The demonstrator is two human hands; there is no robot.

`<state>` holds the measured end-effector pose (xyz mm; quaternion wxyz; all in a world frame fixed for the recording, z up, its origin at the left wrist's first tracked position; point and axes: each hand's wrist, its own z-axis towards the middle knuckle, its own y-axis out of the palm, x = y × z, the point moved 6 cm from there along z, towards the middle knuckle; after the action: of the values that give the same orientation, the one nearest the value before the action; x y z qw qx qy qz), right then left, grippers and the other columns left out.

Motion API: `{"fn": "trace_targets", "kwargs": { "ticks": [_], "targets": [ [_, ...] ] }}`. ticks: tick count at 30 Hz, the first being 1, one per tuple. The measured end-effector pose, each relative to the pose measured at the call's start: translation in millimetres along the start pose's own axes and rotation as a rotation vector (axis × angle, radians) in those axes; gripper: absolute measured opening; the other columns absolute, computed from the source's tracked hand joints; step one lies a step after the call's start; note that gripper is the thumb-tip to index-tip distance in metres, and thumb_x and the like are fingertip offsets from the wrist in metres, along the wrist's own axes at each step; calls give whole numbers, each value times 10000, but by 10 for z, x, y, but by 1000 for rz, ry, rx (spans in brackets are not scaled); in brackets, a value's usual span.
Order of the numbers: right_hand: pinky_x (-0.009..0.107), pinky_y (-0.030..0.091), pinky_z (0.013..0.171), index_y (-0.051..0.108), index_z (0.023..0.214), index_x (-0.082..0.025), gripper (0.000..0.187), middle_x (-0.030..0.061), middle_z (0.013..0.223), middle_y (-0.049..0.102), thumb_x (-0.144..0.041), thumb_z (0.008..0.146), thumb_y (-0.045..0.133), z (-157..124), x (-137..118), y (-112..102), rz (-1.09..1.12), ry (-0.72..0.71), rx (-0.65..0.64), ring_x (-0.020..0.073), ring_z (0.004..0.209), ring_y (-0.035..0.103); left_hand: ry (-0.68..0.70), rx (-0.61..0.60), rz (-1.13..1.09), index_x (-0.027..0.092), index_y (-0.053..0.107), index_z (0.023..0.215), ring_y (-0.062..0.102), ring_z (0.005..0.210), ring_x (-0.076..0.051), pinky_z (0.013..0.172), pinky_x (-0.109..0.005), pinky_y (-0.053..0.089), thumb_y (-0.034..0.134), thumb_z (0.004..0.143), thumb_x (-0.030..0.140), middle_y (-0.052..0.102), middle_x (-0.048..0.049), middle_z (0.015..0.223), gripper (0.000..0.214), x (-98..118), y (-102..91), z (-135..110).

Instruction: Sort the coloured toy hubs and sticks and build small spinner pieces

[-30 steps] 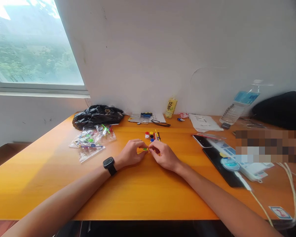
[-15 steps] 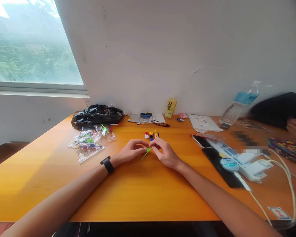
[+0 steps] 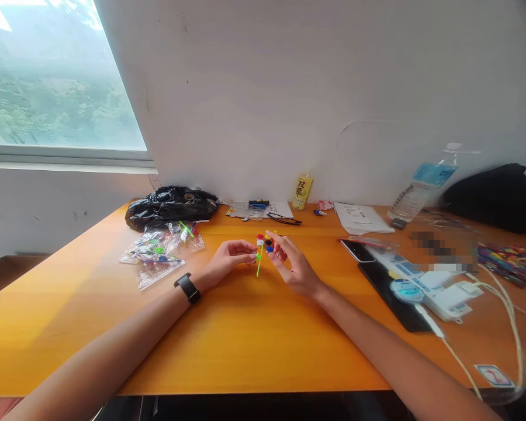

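Observation:
Between thumb and fingertips, my left hand pinches a thin green plastic stick with a small wider part near the fingers. The stick's free end points down toward me. To the right of it, my right hand is raised with thumb and fingers apart and nothing seen in it. Small round plastic pieces lie just beyond the fingers: a red one, a black one and a blue one. Yellow and white pieces beside them are partly covered by the right hand and the stick.
Left of my hands lie clear bags of small coloured parts and a black plastic bag. A yellow drink pack stands by the wall. At right are a phone, a power strip with cables, and a tilted water bottle.
My right hand has let go of the green stick and drawn right, its fingers spreading. The stick, still in my left hand, has turned more upright. Another person's hand at the right edge is gone from view.

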<state>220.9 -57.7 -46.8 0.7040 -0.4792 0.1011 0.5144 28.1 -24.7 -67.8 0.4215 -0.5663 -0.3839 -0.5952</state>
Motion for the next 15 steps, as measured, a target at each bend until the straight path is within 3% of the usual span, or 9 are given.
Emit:
{"fn": "trace_targets", "kwargs": {
  "ticks": [2, 3, 6, 9, 15],
  "targets": [
    [379, 501, 874, 691, 1211, -264, 316, 54, 982, 587, -455, 1079, 477, -3, -5, 0, 18, 32, -21, 214, 884, 570, 8, 18, 7, 130, 785, 987, 698, 950, -228, 900, -348, 558, 918, 742, 367, 778, -101, 1034, 366, 0, -8, 1],
    [371, 493, 852, 705, 1016, -240, 371, 49, 916, 580, -485, 1092, 437, -4, 10, 0, 31, 68, -27, 208, 852, 566, 11, 28, 6, 128, 786, 981, 698, 931, -225, 890, -344, 559, 915, 745, 364, 778, -99, 1009, 358, 1, -11, -1],
    [342, 451, 737, 517, 664, -226, 586, 28, 715, 516, -564, 1107, 335, -6, 83, -19, 85, 183, -5, 193, 735, 531, 17, 52, -1, 126, 787, 974, 697, 896, -213, 868, -330, 557, 898, 761, 358, 774, -95, 976, 334, 4, -11, -9],
    [335, 426, 726, 472, 610, -225, 632, 30, 690, 513, -596, 1102, 330, 9, 102, -47, 108, 168, 24, 194, 744, 541, 27, 58, -30, 135, 780, 967, 698, 876, -206, 854, -322, 552, 894, 758, 355, 767, -86, 959, 324, 1, -10, -7],
    [325, 423, 766, 569, 618, -208, 628, 36, 758, 559, -550, 1107, 375, 20, 163, -8, 24, 109, 7, 183, 773, 575, 38, 101, -115, 145, 757, 1002, 702, 867, -206, 863, -352, 560, 903, 750, 398, 761, -85, 956, 386, -50, -64, 35]
  ]
}}
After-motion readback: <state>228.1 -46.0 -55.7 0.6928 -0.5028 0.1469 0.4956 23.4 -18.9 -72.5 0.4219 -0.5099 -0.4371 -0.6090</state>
